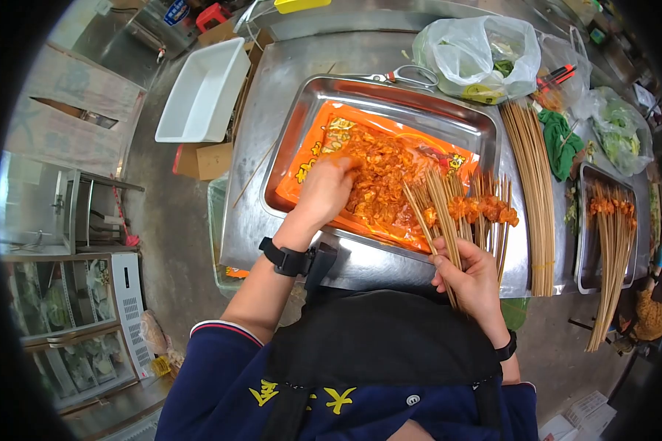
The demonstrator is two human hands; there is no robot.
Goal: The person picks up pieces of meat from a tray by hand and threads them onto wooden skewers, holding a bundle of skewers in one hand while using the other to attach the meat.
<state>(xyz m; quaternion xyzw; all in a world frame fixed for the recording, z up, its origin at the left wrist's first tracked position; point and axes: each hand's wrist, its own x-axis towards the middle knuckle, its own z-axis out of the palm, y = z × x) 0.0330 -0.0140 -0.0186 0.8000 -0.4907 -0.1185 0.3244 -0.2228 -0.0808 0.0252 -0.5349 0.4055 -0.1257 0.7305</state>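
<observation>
My left hand (329,189) reaches into the red marinated meat (379,180), its fingertips bent together on the pieces; whether they pinch one is hidden. The meat lies on an orange printed bag (312,165) inside a large steel tray (290,110). My right hand (467,273) is closed around a small bunch of bare wooden skewers (443,213), which slant up over the tray's front right edge. Just right of that bunch, several skewers with meat threaded near their tips (485,209) rest on the tray's edge.
Scissors (412,76) lie at the tray's back edge. On the right are a long skewer bundle (529,198), a plastic bag of greens (482,55), a green cloth (559,143) and a smaller tray (587,272) with loaded skewers. A white bin (202,92) stands back left.
</observation>
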